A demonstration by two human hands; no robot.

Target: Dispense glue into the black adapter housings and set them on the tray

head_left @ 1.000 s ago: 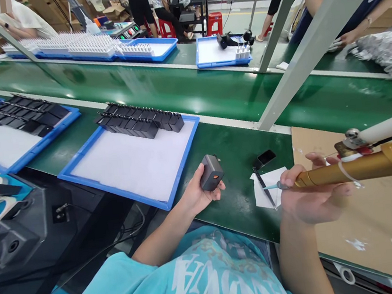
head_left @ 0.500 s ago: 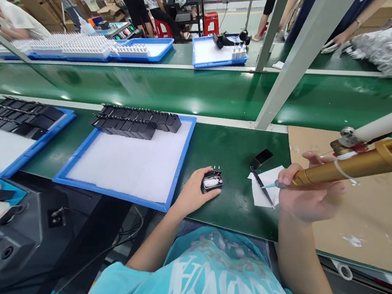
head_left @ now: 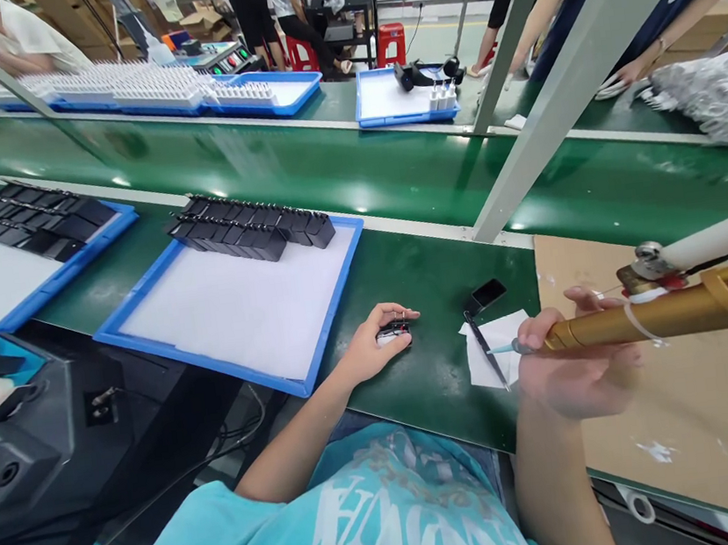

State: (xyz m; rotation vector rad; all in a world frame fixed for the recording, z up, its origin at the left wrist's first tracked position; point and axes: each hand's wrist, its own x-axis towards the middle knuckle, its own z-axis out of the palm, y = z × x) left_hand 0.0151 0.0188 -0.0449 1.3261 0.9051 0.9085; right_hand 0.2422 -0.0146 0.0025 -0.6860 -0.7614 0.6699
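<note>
My left hand (head_left: 373, 349) rests on the green bench, fingers curled over a small black charger (head_left: 392, 331) lying prongs-up beside the blue tray (head_left: 243, 371). My right hand (head_left: 572, 371) grips a gold glue gun (head_left: 648, 317) held level, its blue-tipped nozzle pointing left over a white paper (head_left: 493, 349). A thin black tool (head_left: 486, 350) lies across that paper. A small black cover (head_left: 490, 293) sits just beyond it.
Two rows of black chargers (head_left: 252, 224) stand at the tray's far edge. Another blue tray (head_left: 9, 245) with chargers is at left. A cardboard sheet (head_left: 686, 410) covers the bench at right. Slanted metal posts (head_left: 553, 81) rise ahead. Other people work across the green conveyor (head_left: 324, 162).
My left hand lowered the charger from the air onto the bench and now presses over it. The right hand with the glue gun stayed nearly still.
</note>
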